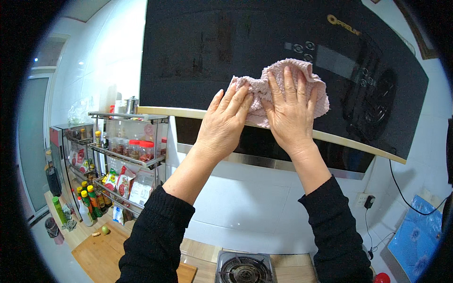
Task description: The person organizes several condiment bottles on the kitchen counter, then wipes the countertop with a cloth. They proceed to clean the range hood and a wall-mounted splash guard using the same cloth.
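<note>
A pink towelling cloth (320,95) lies bunched against the glossy black front panel of a range hood (198,53), just above its pale lower edge. Flat on the cloth, my right hand (292,113) presses with fingers spread. My left hand (224,122) rests its fingertips on the cloth's left end, fingers slightly apart and pointing up. Neither hand's fingers close around the fabric. Round buttons and a display are on the panel, above and right of the cloth.
At left, a metal spice rack (127,155) holds jars and packets, with bottles (92,200) below. A cutting board (95,253) lies on the counter. A gas burner (246,270) sits below my hands. A black cable (403,198) hangs at right beside a blue panel (414,237).
</note>
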`<state>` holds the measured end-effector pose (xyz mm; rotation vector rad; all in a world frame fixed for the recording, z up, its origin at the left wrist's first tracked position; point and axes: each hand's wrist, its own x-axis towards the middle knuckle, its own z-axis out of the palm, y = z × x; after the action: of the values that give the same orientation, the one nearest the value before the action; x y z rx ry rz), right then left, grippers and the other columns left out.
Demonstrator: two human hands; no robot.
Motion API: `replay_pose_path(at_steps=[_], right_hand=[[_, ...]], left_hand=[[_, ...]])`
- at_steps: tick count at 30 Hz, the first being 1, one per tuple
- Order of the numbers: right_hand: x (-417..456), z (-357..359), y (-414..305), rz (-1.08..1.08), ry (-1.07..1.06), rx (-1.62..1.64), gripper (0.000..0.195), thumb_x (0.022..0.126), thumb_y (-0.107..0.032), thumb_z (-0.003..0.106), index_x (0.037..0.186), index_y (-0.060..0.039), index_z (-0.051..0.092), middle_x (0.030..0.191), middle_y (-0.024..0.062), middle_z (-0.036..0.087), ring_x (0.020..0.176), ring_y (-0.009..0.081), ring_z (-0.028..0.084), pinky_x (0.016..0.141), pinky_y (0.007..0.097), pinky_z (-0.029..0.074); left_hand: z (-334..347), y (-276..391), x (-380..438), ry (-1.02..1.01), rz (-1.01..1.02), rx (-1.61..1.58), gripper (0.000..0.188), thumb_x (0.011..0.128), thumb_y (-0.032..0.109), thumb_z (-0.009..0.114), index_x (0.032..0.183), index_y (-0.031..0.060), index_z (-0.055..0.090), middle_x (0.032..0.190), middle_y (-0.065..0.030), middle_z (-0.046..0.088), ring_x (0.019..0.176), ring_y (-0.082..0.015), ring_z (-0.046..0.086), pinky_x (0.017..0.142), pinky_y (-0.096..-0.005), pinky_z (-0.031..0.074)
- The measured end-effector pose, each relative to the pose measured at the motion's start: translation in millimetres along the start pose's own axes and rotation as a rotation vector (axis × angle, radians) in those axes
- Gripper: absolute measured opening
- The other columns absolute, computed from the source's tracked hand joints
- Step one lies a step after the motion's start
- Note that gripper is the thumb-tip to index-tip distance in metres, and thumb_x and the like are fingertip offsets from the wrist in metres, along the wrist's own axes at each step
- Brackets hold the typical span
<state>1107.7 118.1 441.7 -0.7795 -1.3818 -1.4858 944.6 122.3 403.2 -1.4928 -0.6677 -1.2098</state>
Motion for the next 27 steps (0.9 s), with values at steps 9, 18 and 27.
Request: replay_pose_path(at_steps=[9, 18, 27], right_hand=[[43.4, 33.8, -94.2, -0.074, -0.025, 0.043, 0.051, 0.085, -0.036, 0.051, 0.133, -0.0256, 0.041, 0.144, 0.0105, 0.026, 0.135, 0.0305, 0.013, 0.105, 0.0594, -0.003], [76.0, 59.1, -165.5, -0.194, -0.058, 0.039, 0.048, 0.089, -0.043, 0.04, 0.134, -0.0265, 0.039, 0.145, 0.0076, 0.024, 0.137, 0.0273, 0.006, 0.105, 0.0557, -0.009], [80.4, 63.3, -176.6, -0.282, -0.044, 0.022, 0.048, 0.09, -0.046, 0.036, 0.133, -0.024, 0.04, 0.144, 0.006, 0.025, 0.137, 0.0232, 0.009, 0.108, 0.0526, -0.007]], left_hand=[[-14.8, -87.2, -40.8, 0.073, -0.117, 0.062, 0.042, 0.081, -0.001, 0.049, 0.123, -0.0003, 0.048, 0.133, -0.0168, 0.042, 0.126, -0.0289, 0.037, 0.104, -0.0428, 0.028], [-26.4, -146.8, -73.5, 0.152, -0.255, 0.066, 0.034, 0.085, 0.004, 0.049, 0.117, -0.0048, 0.051, 0.126, -0.0209, 0.047, 0.122, -0.0312, 0.042, 0.102, -0.0432, 0.03], [-30.1, -150.6, -79.3, 0.175, -0.327, 0.035, 0.032, 0.089, 0.009, 0.045, 0.116, -0.0059, 0.053, 0.123, -0.0225, 0.05, 0.119, -0.0334, 0.044, 0.102, -0.0418, 0.032]])
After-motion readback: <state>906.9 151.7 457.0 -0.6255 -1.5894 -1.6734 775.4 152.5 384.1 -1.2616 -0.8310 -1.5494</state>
